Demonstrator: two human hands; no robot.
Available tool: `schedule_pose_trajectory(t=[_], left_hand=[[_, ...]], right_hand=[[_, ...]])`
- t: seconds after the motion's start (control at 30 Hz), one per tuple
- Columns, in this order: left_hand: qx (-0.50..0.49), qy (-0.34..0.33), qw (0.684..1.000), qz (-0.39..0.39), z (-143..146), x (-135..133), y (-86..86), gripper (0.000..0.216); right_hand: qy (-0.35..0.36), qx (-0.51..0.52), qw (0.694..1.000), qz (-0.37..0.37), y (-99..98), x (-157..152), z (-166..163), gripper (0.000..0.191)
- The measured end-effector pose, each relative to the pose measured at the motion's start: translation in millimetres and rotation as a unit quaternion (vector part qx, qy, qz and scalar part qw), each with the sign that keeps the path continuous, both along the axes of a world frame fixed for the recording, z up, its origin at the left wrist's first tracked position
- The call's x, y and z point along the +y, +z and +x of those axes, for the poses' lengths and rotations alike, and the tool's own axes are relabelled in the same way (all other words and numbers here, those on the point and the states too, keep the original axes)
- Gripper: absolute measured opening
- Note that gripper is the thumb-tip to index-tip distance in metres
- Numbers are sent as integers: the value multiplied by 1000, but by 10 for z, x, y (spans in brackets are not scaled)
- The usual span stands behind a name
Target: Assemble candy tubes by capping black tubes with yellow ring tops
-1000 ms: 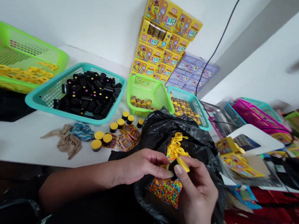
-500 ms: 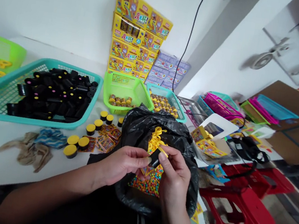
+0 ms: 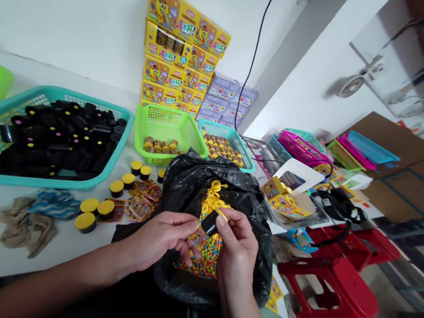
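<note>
Yellow box stack: upper middle of frame, yellow cartons (image 3: 200,60) with large Chinese lettering, first character 魔, last 杯, then "!"; middle character stylised, unsure. Smaller print unreadable.
Purple cartons: right of the stack, purple boxes (image 3: 223,93) with lines of print too small to read.
Printed cards: left of centre, a loose pile of colourful cards (image 3: 144,207); wording not legible.
Cut off: lime-green basket (image 3: 2,79) at left edge, yellow pieces inside only partly shown; teal basket (image 3: 117,159) also runs out of frame, black cylinders (image 3: 68,131) heaped in it.
Hard to make out: wall fan (image 3: 351,86), upper right, soft; red stool (image 3: 351,289), lower right, blurred.
Black cup: the black cup (image 3: 210,223), right of frame centre, tilted between the hands, over multicoloured pellets (image 3: 210,259) in a black plastic bag (image 3: 181,176). Yellow edge at its upper end, partly behind fingers.
Right hand: right hand (image 3: 238,244) closed around the cup's right side, thumb against it.
Left hand: left hand (image 3: 161,239), thumb and forefinger together at the cup's left end, other fingers loosely spread; cannot tell whether it grips the cup.
</note>
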State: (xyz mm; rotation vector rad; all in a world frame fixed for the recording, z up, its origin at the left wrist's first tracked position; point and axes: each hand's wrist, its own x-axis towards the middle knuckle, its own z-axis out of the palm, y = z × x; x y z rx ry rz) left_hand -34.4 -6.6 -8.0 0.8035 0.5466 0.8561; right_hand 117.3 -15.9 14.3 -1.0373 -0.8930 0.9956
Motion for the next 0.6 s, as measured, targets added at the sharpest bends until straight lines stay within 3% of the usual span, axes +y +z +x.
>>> schedule_pose_trajectory(t=[0.17,0.33,0.6], left_hand=[[0,-17,1000,4,-5,15,12,28],[4,-24,1000,-3,6,6,-7,30],[1,-32,999,-13,-43,11,28,29]], right_hand=[[-38,-30,998,43,-21,2,-1,20],[-26,-15,999,26,-34,7,-50,22],[-23,-97,994,39,-58,-68,2,22]])
